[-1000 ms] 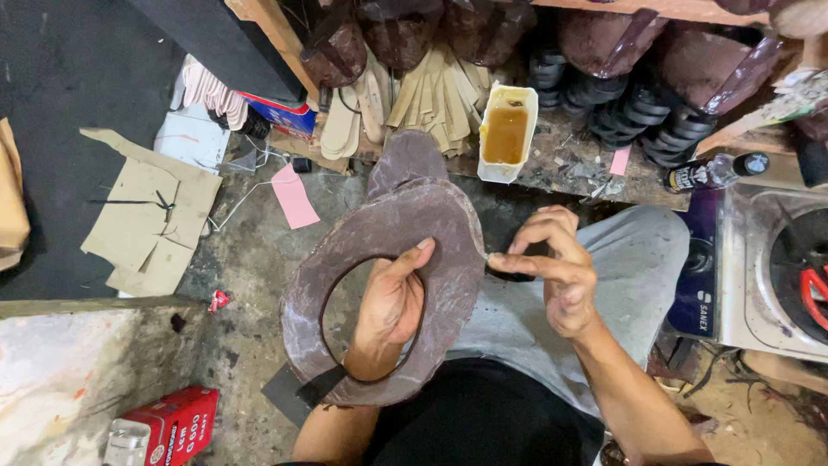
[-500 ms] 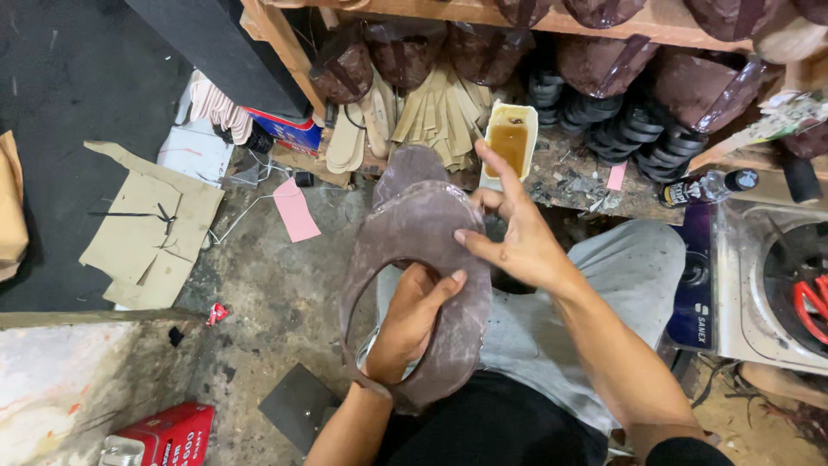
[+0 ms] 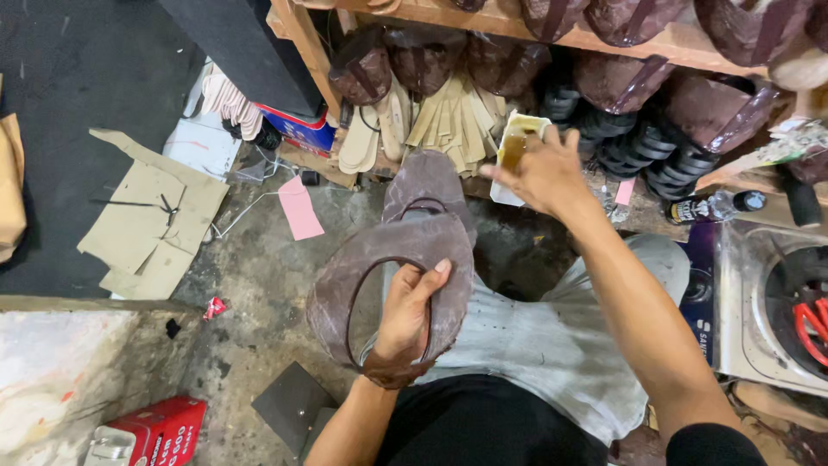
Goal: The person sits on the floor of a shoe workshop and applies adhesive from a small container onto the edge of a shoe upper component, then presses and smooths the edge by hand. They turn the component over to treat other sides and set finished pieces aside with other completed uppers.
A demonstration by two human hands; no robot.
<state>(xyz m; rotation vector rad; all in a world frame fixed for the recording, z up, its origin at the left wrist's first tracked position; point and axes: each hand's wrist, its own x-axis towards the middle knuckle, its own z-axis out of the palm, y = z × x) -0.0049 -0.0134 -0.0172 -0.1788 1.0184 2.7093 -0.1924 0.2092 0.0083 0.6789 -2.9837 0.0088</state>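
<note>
- Cramped workshop floor, rough grey concrete w/ scraps, wooden shelf (image 3: 552, 26) across 12 o'clock stacked w/ brown uppers and black rings.
- Left hand (image 3: 407, 321): closed round the brown leather upper (image 3: 388, 259), thumb over the near band, fingers thru the oval opening; piece held over the lap, centre frame, tilted toward the shelf.
- Second brown piece (image 3: 429, 183) sits just behind it at 12 o'clock, touching or overlapping; can't tell which.
- Right hand (image 3: 545, 173): out at 1 o'clock, fingers (image 3: 517, 142) at the white glue tub (image 3: 509, 185) w/ amber stuff inside. Can't tell if it's pinching anything or just dipping; fingertips partly hidden.
- Risk, my read: tub stands at the shelf foot near the drop, a nudge from the wrist could tip it onto the floor or the grey trousers (image 3: 552, 345). Drips on the way back could spot the upper's face.
- Risk 2: one-hand hold on a floppy piece, band may sag and fold.
- Room: tight at 12–2 o'clock, insoles (image 3: 448, 121) and a bottle (image 3: 711, 207) crowd the tub. Metal machine (image 3: 768, 302) blocks 3 o'clock.
- Freer at 9–10 o'clock: pink slip (image 3: 299, 207), cardboard (image 3: 147, 220) lie flat. Red box (image 3: 159, 431) at 7 o'clock, dark tile (image 3: 293, 401) near the elbow.
</note>
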